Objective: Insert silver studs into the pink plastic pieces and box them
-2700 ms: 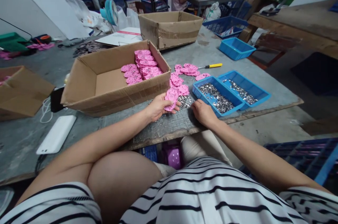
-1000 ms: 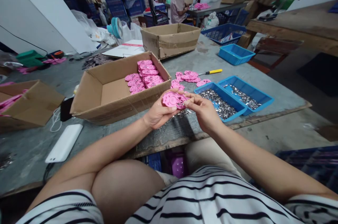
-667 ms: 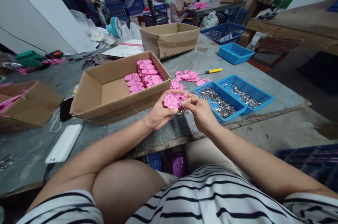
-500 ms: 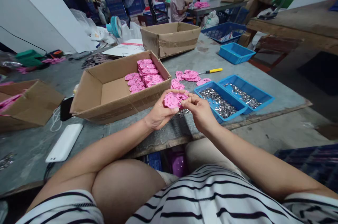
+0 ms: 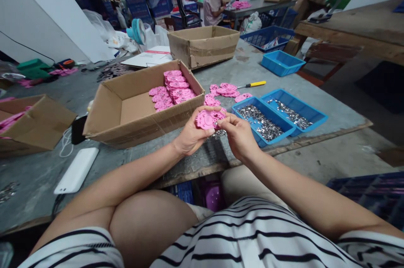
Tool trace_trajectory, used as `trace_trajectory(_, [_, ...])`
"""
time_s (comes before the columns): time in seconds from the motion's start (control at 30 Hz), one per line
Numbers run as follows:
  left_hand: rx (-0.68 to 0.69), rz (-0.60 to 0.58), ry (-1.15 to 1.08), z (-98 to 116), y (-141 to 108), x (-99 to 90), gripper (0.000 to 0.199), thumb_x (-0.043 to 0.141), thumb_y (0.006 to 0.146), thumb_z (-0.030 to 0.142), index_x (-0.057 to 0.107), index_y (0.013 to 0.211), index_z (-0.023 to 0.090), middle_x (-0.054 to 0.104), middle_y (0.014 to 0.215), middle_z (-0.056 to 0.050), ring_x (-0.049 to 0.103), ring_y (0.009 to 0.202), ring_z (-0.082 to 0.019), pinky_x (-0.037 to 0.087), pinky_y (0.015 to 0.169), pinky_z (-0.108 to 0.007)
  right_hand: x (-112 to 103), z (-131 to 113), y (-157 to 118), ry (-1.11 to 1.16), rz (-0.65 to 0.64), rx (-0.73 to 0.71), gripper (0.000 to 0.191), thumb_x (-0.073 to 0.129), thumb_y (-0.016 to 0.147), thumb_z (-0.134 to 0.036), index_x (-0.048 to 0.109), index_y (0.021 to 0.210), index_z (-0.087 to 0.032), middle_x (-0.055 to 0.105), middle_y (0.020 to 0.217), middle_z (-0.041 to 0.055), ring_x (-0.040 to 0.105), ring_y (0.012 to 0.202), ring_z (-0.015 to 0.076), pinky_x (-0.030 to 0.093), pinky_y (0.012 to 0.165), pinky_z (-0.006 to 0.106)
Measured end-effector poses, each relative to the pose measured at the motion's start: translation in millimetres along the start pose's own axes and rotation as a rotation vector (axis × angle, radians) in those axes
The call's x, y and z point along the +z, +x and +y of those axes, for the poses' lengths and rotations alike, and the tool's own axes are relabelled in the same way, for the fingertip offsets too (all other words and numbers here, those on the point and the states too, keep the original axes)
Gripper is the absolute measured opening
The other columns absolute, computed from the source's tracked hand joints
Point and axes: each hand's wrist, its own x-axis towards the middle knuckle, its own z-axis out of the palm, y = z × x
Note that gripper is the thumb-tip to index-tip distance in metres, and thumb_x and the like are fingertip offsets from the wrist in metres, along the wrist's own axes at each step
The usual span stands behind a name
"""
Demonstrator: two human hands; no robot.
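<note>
My left hand (image 5: 190, 135) is clamped on a pink piece (image 5: 205, 120), thumb along its lower edge. My right hand (image 5: 241, 137) has its fingertips pinched together at the piece's right end; what lies between them I can't tell. Just beyond both hands, loose metal bits (image 5: 220, 133) lie on the counter (image 5: 334, 121). Right of my right hand sits a blue tray (image 5: 280, 138) of metal bits; beyond my left, a cardboard box (image 5: 145, 126) with stacked pink pieces (image 5: 178, 87). Farther past my hands lies a yellow-handled tool (image 5: 258, 83).
</note>
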Motion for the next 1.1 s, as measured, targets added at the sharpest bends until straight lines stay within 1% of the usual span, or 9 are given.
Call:
trace_trajectory(0.37, [0.031, 0.042, 0.011, -4, -1, 1.2, 0.045, 0.074, 0.06, 0.004, 0.062, 0.099, 0.023, 0.066, 0.114, -0.001, 0.056, 0.116, -0.02, 0.039, 0.104, -0.035, -4, 18, 1, -0.096, 0.026, -0.11, 0.02, 0.07, 0.067, -0.033, 0.055, 0.067, -0.02, 0.06, 0.088, 0.0013, 0.055, 0.087, 0.0168, 0.042, 0.087, 0.036])
trace_trajectory(0.47, [-0.056, 0.108, -0.017, -3, 0, 1.1, 0.05, 0.068, 0.06, 0.002, 0.06, 0.105, 0.023, 0.066, 0.113, -0.002, 0.056, 0.117, -0.022, 0.041, 0.103, -0.039, -6, 20, 1, -0.091, 0.008, -0.12, 0.024, 0.072, 0.067, -0.035, 0.054, 0.076, -0.021, 0.063, 0.099, 0.0036, 0.057, 0.095, 0.0184, 0.044, 0.089, 0.036])
trace_trajectory(0.6, [-0.174, 0.158, -0.1, 1, 2, -0.1, 0.061, 0.055, 0.063, 0.004, 0.053, 0.121, 0.022, 0.068, 0.109, -0.005, 0.059, 0.113, -0.027, 0.044, 0.099, -0.052, -16, 16, 6, -0.179, -0.016, -0.169, 0.021, 0.066, 0.073, -0.036, 0.053, 0.076, -0.021, 0.063, 0.106, 0.0069, 0.058, 0.101, 0.0196, 0.044, 0.09, 0.037])
trace_trajectory(0.7, [-0.214, 0.164, -0.123, 4, 2, -1.7, 0.068, 0.049, 0.063, 0.004, 0.044, 0.129, 0.021, 0.07, 0.102, -0.007, 0.064, 0.106, -0.029, 0.046, 0.093, -0.061, -38, 7, 26, -0.38, 0.076, -0.264, 0.016, 0.062, 0.073, -0.033, 0.053, 0.078, -0.021, 0.061, 0.108, 0.0077, 0.059, 0.093, 0.0184, 0.047, 0.084, 0.036])
trace_trajectory(0.8, [-0.225, 0.199, -0.094, 5, 2, -2.6, 0.073, 0.049, 0.06, 0.001, 0.041, 0.13, 0.02, 0.071, 0.098, -0.006, 0.067, 0.099, -0.029, 0.048, 0.091, -0.062, -72, -7, 56, -0.755, 0.166, -0.305, 0.009, 0.059, 0.073, -0.025, 0.055, 0.08, -0.02, 0.062, 0.106, 0.0082, 0.059, 0.084, 0.0184, 0.048, 0.081, 0.037])
trace_trajectory(0.87, [-0.219, 0.206, -0.068, 5, 2, -2.5, 0.072, 0.05, 0.06, -0.001, 0.042, 0.128, 0.02, 0.07, 0.099, -0.005, 0.067, 0.099, -0.028, 0.047, 0.092, -0.062, -94, -17, 74, -1.128, 0.137, -0.197, 0.006, 0.06, 0.073, -0.02, 0.057, 0.077, -0.02, 0.063, 0.097, 0.009, 0.06, 0.084, 0.0218, 0.047, 0.081, 0.04])
trace_trajectory(0.93, [-0.216, 0.204, -0.049, 4, 2, -2.4, 0.067, 0.05, 0.061, -0.002, 0.043, 0.124, 0.019, 0.07, 0.1, -0.005, 0.067, 0.099, -0.027, 0.047, 0.093, -0.062, -111, -23, 84, -1.428, 0.03, -0.016, 0.009, 0.065, 0.068, -0.015, 0.057, 0.068, -0.02, 0.064, 0.088, 0.0099, 0.06, 0.084, 0.0261, 0.046, 0.079, 0.042])
trace_trajectory(1.0, [-0.215, 0.198, -0.04, 4, 3, -2.6, 0.063, 0.051, 0.061, -0.002, 0.044, 0.12, 0.019, 0.069, 0.102, -0.005, 0.068, 0.099, -0.027, 0.047, 0.093, -0.062, -122, -24, 86, -1.584, -0.064, 0.127, 0.012, 0.068, 0.066, -0.012, 0.059, 0.064, -0.019, 0.064, 0.085, 0.0103, 0.062, 0.083, 0.0278, 0.046, 0.076, 0.04])
trace_trajectory(1.1, [-0.224, 0.171, -0.044, 3, 3, -4.2, 0.058, 0.054, 0.062, -0.001, 0.046, 0.116, 0.018, 0.069, 0.102, -0.006, 0.069, 0.097, -0.028, 0.049, 0.09, -0.061, -124, -19, 81, -1.662, -0.111, 0.204, 0.007, 0.067, 0.071, -0.014, 0.067, 0.077, -0.016, 0.066, 0.094, 0.0122, 0.063, 0.087, 0.0279, 0.045, 0.075, 0.037])
